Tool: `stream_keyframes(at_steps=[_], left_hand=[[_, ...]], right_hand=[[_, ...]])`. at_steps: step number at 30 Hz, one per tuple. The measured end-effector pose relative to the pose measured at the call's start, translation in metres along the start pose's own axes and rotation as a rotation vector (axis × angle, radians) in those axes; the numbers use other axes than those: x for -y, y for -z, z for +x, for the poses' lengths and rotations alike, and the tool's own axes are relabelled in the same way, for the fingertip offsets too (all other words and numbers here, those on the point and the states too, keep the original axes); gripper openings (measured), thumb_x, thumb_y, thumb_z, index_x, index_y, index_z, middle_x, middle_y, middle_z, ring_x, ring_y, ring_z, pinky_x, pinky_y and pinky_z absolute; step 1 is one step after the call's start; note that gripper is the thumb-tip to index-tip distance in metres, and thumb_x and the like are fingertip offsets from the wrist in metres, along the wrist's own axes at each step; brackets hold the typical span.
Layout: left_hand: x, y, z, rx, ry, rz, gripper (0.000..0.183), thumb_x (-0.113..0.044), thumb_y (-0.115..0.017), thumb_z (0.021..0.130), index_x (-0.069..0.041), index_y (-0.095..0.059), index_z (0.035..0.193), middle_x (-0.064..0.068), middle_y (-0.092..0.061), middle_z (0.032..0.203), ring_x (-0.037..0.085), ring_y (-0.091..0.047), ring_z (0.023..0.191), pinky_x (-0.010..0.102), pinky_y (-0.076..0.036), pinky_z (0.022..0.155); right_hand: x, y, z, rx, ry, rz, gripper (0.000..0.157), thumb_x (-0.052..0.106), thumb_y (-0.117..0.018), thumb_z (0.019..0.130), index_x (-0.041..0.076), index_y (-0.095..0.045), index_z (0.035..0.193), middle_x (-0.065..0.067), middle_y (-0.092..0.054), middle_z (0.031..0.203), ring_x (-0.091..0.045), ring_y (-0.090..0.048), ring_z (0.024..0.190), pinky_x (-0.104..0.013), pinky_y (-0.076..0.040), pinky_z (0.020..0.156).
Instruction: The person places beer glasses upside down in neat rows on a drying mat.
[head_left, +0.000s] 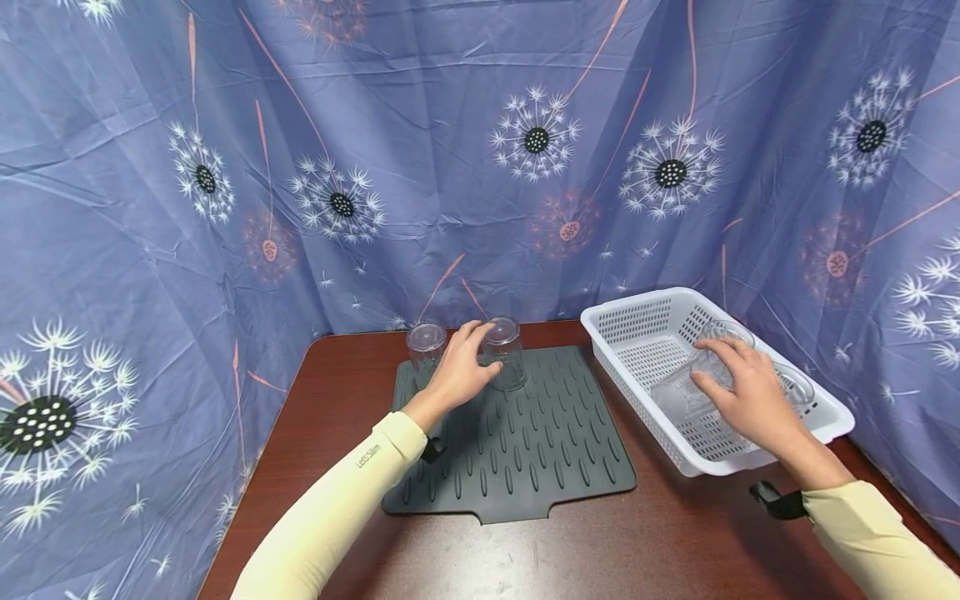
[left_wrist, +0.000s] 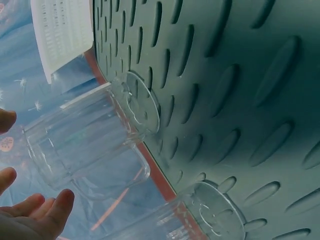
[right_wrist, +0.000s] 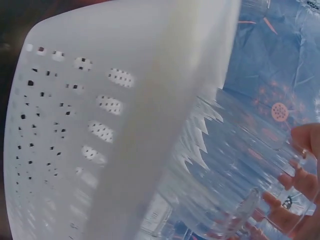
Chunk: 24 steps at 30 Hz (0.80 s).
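Clear glass: the mug (head_left: 506,360) on the mat (head_left: 540,450), just above the middle of the frame. Mouth down, base up.
Mug axis: upright in the head view. In the left wrist view it slants, base lower left, rim on the mat toward upper right.
Mug handle: at the lower side of the body in the left wrist view.
Left hand (head_left: 459,371): wide, thumb and fingers well spread, nothing held. In the left wrist view the fingertips lie near the mug's base, apart from it.
Bearing: mug lies just right of the left hand; index tip overlaps its upper left edge in the head view, thumb in front. Left hand much the nearer.
Second glass (head_left: 425,343): upright, left of the left hand, near the mat's upper left corner.
Right hand (head_left: 750,400): over the basket (head_left: 836,421), right side of frame, thumb and fingers bowed in a broad curve. Fingers show through clear glass in the right wrist view; whether they grip, cannot tell.
Ribbed glass (head_left: 678,398): in the basket, lower left of the right hand, long axis rising toward the fingers. Right hand nearer.
Upper glass (head_left: 731,332): in the basket, just beyond the right fingers.
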<state>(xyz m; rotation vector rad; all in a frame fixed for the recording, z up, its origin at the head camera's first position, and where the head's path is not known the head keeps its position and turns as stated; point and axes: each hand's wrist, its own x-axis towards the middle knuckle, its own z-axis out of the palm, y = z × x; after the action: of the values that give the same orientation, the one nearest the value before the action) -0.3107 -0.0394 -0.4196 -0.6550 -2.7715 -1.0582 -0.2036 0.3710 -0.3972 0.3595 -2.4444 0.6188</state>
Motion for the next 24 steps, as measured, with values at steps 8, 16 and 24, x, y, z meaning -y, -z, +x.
stream_keyframes(at_steps=[8,16,24], left_hand=[[0.000,0.002,-0.019,0.007,-0.012,-0.015,0.069,-0.031,-0.071,0.094,-0.021,-0.040,0.155,0.009,-0.031,0.162,0.032,-0.036,0.145,0.056,-0.042,0.107],[-0.004,0.003,-0.037,0.021,-0.029,-0.037,0.069,-0.030,-0.072,0.093,-0.021,-0.041,0.155,0.009,-0.036,0.159,0.033,-0.038,0.145,0.057,-0.041,0.108],[-0.007,0.001,-0.050,0.028,-0.068,-0.064,0.068,-0.030,-0.072,0.093,-0.020,-0.043,0.154,0.008,-0.039,0.157,0.031,-0.042,0.143,0.057,-0.043,0.106]], right_hand=[[0.005,0.007,0.010,-0.088,-0.072,0.043,0.041,0.008,-0.073,0.088,0.001,-0.062,0.126,-0.029,-0.054,0.132,-0.050,-0.045,0.116,-0.058,-0.028,0.090],[0.012,0.012,0.016,-0.136,-0.175,0.103,0.042,0.013,-0.073,0.092,0.005,-0.062,0.131,-0.026,-0.056,0.131,-0.017,-0.051,0.108,-0.028,-0.037,0.089],[0.019,0.017,0.016,-0.098,-0.314,0.159,0.042,0.027,-0.065,0.098,0.013,-0.060,0.137,-0.017,-0.058,0.132,0.014,-0.040,0.098,-0.013,-0.037,0.072]])
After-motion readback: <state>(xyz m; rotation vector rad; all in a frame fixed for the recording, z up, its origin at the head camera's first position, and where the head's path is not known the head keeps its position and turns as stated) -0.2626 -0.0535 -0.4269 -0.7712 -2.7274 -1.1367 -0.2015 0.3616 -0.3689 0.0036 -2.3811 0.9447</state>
